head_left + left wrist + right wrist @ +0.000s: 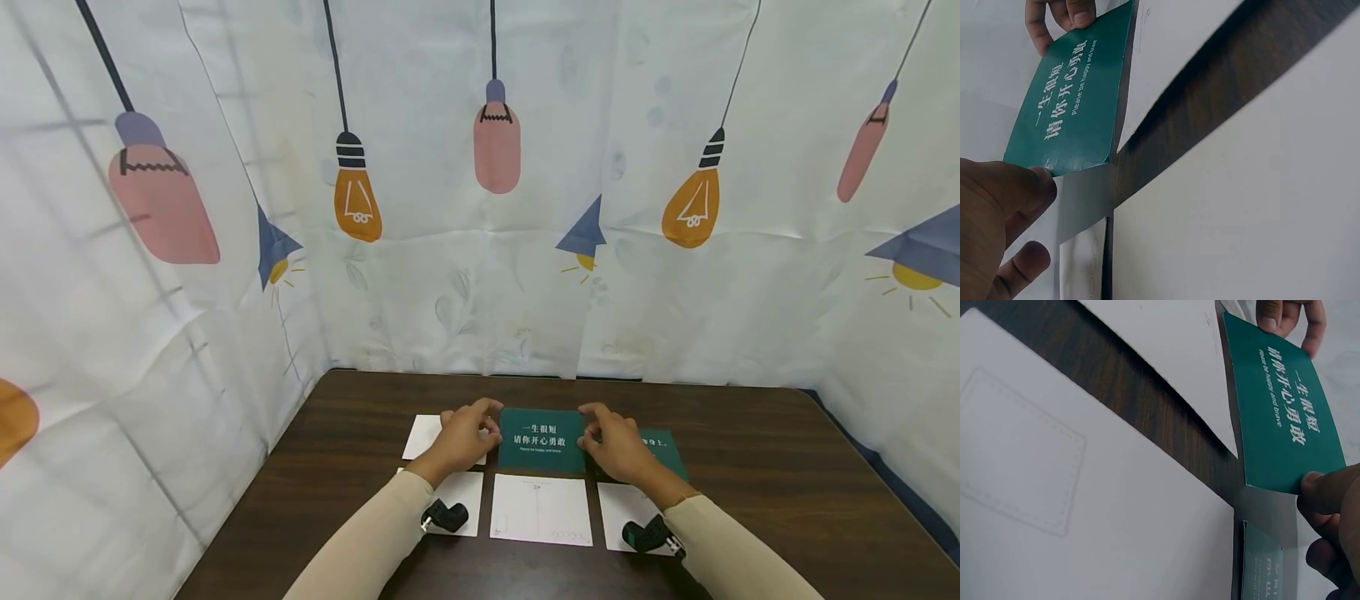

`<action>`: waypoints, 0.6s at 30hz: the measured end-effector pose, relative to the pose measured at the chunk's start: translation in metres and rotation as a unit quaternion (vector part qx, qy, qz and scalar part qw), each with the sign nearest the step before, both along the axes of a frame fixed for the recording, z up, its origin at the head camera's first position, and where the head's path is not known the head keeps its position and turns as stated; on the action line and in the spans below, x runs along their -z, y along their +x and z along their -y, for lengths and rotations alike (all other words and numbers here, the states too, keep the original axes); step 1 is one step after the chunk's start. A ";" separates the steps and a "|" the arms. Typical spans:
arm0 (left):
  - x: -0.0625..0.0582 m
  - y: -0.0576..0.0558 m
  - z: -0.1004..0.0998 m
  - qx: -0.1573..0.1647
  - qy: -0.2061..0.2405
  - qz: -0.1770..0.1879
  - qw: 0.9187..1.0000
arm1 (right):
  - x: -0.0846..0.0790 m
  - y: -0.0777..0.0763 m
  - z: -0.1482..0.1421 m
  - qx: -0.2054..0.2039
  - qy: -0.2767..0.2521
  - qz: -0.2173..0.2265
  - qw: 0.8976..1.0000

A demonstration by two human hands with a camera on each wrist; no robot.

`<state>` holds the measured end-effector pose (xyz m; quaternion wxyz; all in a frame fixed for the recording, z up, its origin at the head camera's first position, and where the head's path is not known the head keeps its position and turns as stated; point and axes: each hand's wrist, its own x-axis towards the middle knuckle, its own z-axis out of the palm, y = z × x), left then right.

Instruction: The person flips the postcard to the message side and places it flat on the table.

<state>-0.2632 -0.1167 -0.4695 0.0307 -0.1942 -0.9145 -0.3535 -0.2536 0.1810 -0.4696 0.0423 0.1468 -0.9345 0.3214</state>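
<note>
A green postcard with white Chinese characters and the English line "Please be happy and brave" is at the middle of the back row. My left hand pinches its left edge between thumb and fingers, while my right hand does the same at the right edge. Close up, the left thumb and the right thumb lie at the card's side edges. Part of a second green postcard shows behind my right hand. Under my left hand lies a white card, partly hidden.
Nearer me, a row of white postcards lies on the dark wooden table: a left one, a middle one with faint print, and a right one. A white curtain printed with lamps hangs behind the table.
</note>
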 end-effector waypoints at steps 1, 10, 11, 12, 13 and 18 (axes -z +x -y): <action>0.000 0.000 0.000 0.001 0.004 0.001 1.000 | 0.000 0.000 0.000 0.000 -0.004 -0.001 1.000; -0.002 0.001 0.002 0.001 0.017 0.013 1.000 | 0.001 0.001 0.001 0.002 -0.016 -0.005 1.000; -0.002 0.001 0.002 -0.001 0.017 0.016 1.000 | 0.001 0.001 0.001 0.003 -0.016 -0.002 1.000; -0.002 0.001 0.002 -0.001 0.016 0.017 1.000 | 0.001 0.002 0.001 0.005 -0.017 0.001 1.000; -0.003 0.002 0.002 -0.002 0.017 0.019 1.000 | 0.000 0.002 0.001 0.007 -0.016 0.003 1.000; -0.004 0.002 0.004 -0.008 0.025 0.030 0.999 | -0.001 0.004 0.001 0.001 -0.003 0.007 1.000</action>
